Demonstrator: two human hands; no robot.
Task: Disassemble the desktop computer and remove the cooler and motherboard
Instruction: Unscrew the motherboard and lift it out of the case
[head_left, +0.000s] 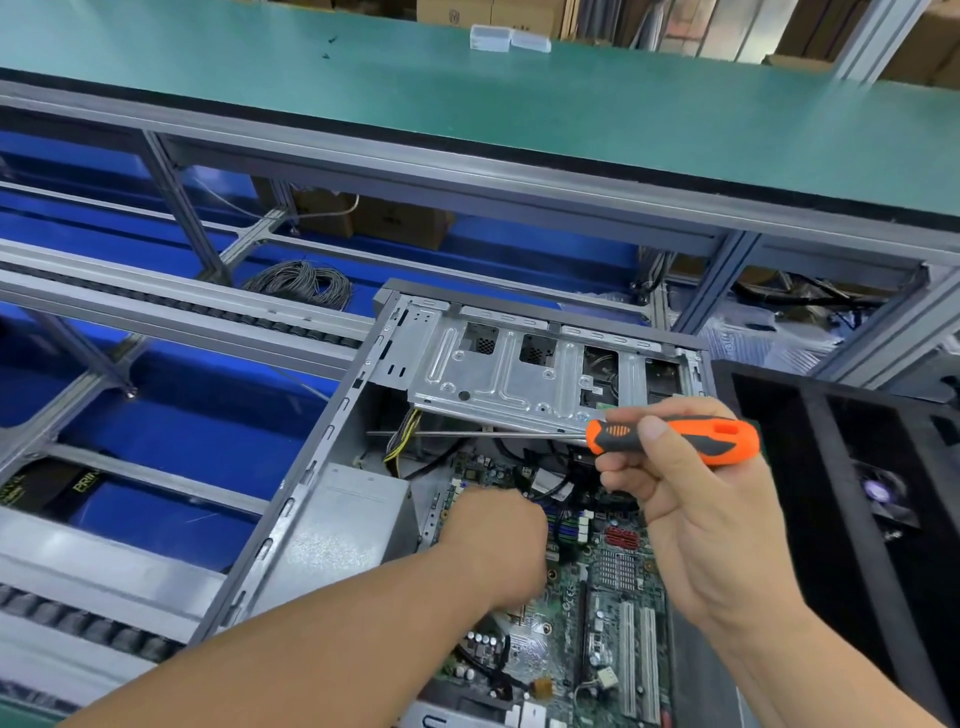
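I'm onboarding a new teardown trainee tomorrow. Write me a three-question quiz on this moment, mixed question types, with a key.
1. True or false: the right hand holds the screwdriver by its handle.
2. Where is the left hand? A) on the green bench B) inside the case, over the motherboard C) on the drive cage
3. Name the screwdriver handle's two colours.

Key: 1 true; 2 B; 3 orange and black.

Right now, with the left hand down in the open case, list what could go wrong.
1. The long steel shaft of the orange-and-black screwdriver, held by the right hand, hovers over the green motherboard; a slip could gouge components.
2. The left hand works among black cables; tugging might strain connectors.
3. The grey metal drive cage edges could scrape knuckles.
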